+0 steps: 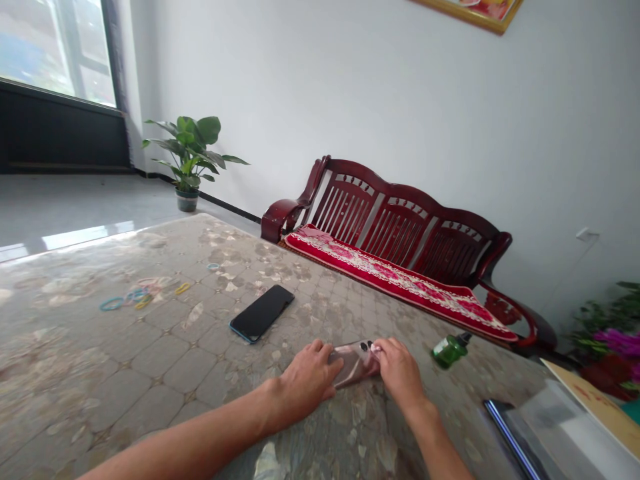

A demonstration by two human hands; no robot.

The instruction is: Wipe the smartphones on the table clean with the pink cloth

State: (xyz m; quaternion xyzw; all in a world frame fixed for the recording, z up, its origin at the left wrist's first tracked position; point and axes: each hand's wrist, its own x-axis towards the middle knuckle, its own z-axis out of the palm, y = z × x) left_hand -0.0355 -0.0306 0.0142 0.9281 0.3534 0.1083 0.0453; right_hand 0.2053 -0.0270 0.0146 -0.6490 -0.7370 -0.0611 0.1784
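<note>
A see-through, pinkish phone case (350,365) with dark round camera spots lies on the patterned tabletop before me. My left hand (313,370) grips its left end, thumb and fingers over the edge. At the camera end, my right hand (399,367) is closed, and a small whitish bit shows at its fingertips; what it is, I cannot make out. Further back on the left, a black phone (263,312) rests screen up. A green bottle (450,351) with a black top lies or leans to the right of my right hand.
Coloured rubber bands (135,295) are scattered at the left of the table (165,360). At the right edge lie a dark blue-edged device (511,437) and a clear sheet over a tan folder (595,407). Beyond stands a red wooden bench (400,227) and a potted plant (187,200).
</note>
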